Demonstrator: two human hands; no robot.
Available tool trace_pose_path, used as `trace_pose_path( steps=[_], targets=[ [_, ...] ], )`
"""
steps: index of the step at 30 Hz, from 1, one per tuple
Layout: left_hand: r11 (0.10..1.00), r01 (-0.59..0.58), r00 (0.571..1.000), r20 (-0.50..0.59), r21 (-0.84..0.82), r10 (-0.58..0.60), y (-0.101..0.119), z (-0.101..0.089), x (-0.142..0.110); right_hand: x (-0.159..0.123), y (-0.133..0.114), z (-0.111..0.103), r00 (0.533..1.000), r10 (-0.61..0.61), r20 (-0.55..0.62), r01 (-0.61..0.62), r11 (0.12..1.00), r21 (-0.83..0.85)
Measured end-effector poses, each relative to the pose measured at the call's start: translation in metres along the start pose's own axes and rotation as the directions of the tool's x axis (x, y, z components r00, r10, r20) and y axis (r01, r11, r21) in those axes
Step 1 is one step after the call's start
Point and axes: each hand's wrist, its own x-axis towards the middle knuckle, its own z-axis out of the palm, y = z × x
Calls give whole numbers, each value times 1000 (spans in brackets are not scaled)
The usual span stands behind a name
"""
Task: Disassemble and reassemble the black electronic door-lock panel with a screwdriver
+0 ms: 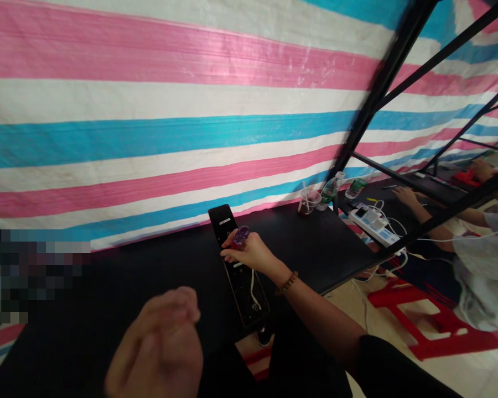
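A long, narrow black panel lies on the dark table, with white labels and a short pale cable on its upper face. Over its middle, my right hand grips a screwdriver by its purple-red see-through handle; the shaft and tip are hidden by my fingers. My left hand is raised close to the camera, left of the panel's near end, and slightly blurred. Its fingers are curled together, and whatever may be between them does not show.
The black table meets a striped sheet behind. Right of the panel stand a plastic cup and bottle, near a metal frame. Beyond are a power strip, a red stool and another person's arm.
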Motion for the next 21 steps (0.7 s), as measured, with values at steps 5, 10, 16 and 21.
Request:
trace_pose_path(
  steps=[5,10,16,21],
  targets=[
    [936,306,948,149,-175,-282,-42,100,9,-5,-2,-1,993,-87,80,89,996,-26],
    [919,372,888,340,-134,-310,-77,126,-26,-4,8,1,999,-14,-43,10,996,-94],
    [932,337,909,304,-132,-285,-76,126,-35,-11,10,-2,997,-71,-7,69,989,-131],
    [958,278,920,304,-66,-246,-84,112,-28,-16,14,-5,994,-68,-88,56,989,-138]
  ],
)
